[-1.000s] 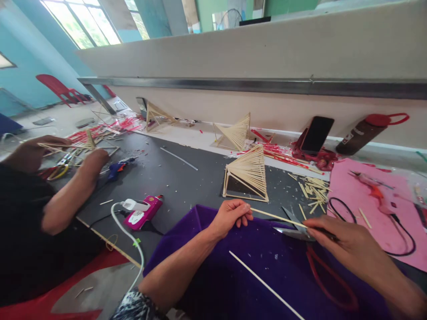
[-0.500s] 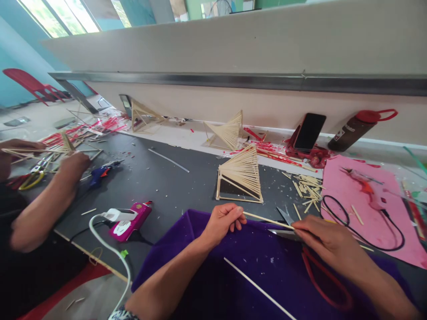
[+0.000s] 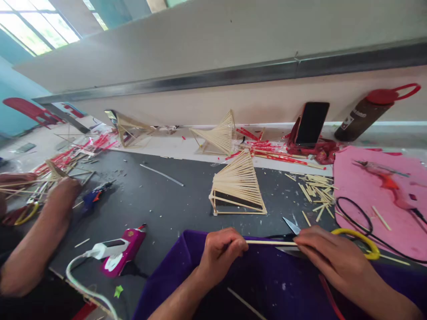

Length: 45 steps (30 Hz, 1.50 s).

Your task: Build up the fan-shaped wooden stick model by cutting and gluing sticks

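My left hand is closed, pinching the left end of a thin wooden stick. My right hand grips that stick's other end between thumb and fingers. Scissors are tucked in the same hand, blades spread to the left of the fingers. Their yellow loop and red loop show beyond the hand; the palm hides the middle. The stick runs level over purple cloth, where a second stick lies. Just behind my hands stands a twisted stick frame model.
Cut stick pieces lie at right beside a pink sheet bearing a glue gun. Behind are another model, a phone and a bottle. At left are a power strip and a co-worker's arm.
My view has shifted and tilted. The stick between my hands has gone from slanting to nearly level. Both hands keep hold of it, and more of the yellow scissors loop shows.
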### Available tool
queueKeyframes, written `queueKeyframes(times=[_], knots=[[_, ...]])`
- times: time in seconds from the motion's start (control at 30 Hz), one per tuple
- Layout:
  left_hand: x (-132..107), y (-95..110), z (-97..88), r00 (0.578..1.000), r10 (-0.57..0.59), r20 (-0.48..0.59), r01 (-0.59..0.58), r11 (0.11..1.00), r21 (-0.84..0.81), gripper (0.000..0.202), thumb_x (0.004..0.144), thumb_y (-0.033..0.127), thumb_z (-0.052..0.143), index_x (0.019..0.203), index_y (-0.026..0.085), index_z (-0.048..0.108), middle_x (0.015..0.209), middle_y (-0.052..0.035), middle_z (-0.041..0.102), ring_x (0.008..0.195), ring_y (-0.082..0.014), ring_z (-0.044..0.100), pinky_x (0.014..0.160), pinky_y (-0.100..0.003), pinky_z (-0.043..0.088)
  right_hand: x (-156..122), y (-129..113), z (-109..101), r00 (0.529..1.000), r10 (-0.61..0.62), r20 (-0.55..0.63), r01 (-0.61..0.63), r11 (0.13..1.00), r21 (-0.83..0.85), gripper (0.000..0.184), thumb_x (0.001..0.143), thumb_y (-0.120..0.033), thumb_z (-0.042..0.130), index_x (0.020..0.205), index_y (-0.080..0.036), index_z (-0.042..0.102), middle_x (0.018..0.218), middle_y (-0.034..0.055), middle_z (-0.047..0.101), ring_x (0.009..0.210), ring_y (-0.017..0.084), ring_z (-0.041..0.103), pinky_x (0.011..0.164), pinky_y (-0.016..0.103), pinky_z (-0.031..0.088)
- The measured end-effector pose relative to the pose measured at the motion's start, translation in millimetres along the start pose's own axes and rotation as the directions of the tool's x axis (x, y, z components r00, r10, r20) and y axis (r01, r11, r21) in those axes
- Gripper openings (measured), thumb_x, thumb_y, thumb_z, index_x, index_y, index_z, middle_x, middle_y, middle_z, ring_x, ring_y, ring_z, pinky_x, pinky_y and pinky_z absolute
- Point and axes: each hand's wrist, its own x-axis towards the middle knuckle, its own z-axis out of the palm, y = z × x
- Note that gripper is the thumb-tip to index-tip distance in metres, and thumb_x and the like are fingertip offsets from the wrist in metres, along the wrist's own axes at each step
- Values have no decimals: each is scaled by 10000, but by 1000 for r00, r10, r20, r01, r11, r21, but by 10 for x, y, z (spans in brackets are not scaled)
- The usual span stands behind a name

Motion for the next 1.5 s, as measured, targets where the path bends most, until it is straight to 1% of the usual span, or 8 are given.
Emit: queueKeyframes(times=[0.13, 0.27, 0.37, 0.43, 0.53, 0.63, 0.87, 1.5], knots=[[-58, 134, -181, 993, 121, -12, -120, 991, 58, 228, 866, 217, 489, 704, 156, 638, 624, -25, 620, 590, -114, 574, 578, -220, 438, -46, 36, -43, 999, 45, -11, -45, 999, 6, 160, 898, -215, 467, 997, -248, 589, 962, 37, 640, 884, 170, 628, 716, 253, 502], [-87, 312, -488, 938, 276, -211, -233, 950, 205, 104, 814, 129, 556, 791, 189, 638, 695, -6, 649, 654, -132, 608, 608, -241, 473, 6, 36, -138, 991, 114, -70, -118, 991, -58, 174, 894, -286, 473, 1011, -272, 601, 1026, 49, 608, 925, 202, 603, 729, 291, 482], [22, 385, -681, 879, 329, -346, -167, 890, 424, 150, 762, 90, 624, 833, 219, 656, 748, 13, 662, 699, -124, 619, 652, -235, 485, 268, -19, -203, 988, 80, -134, -92, 992, -87, 172, 893, -315, 477, 998, -289, 611, 1016, 44, 591, 901, 196, 593, 714, 298, 459], [146, 395, -747, 884, 306, -354, -81, 846, 527, 197, 746, 114, 658, 902, 235, 664, 811, 15, 662, 691, -105, 612, 636, -213, 481, 509, -57, -201, 991, 86, -104, -90, 995, -40, 143, 896, -302, 479, 950, -274, 609, 952, 31, 593, 854, 177, 585, 689, 287, 446], [322, 355, -752, 911, 239, -335, -24, 842, 538, 287, 751, 176, 668, 1029, 241, 641, 917, -4, 646, 692, -94, 602, 556, -188, 473, 813, -73, -101, 994, 107, -16, -105, 992, 72, 133, 907, -266, 467, 895, -258, 599, 860, 1, 587, 797, 143, 569, 666, 269, 423], [413, 274, -703, 917, 226, -328, -23, 852, 523, 294, 759, 199, 661, 1050, 234, 637, 969, -21, 631, 736, -102, 599, 542, -183, 479, 946, -37, 49, 988, 146, 43, -151, 979, 135, 125, 903, -224, 472, 865, -242, 590, 821, -14, 571, 757, 124, 555, 658, 261, 401], [438, 143, -661, 914, 234, -330, -22, 844, 536, 303, 755, 173, 667, 1046, 252, 639, 939, 6, 610, 680, -67, 571, 544, -164, 468, 979, 40, 195, 988, 128, 88, -142, 973, 183, 120, 896, -197, 479, 861, -218, 592, 799, -4, 561, 743, 133, 544, 656, 266, 385], [441, 120, -669, 919, 211, -333, -29, 878, 478, 276, 764, 183, 649, 1035, 237, 647, 928, -14, 592, 642, -64, 563, 532, -174, 469, 1010, 44, 400, 986, 105, 130, -131, 968, 213, 143, 901, -186, 474, 867, -209, 611, 821, 7, 589, 768, 136, 574, 680, 259, 413]])
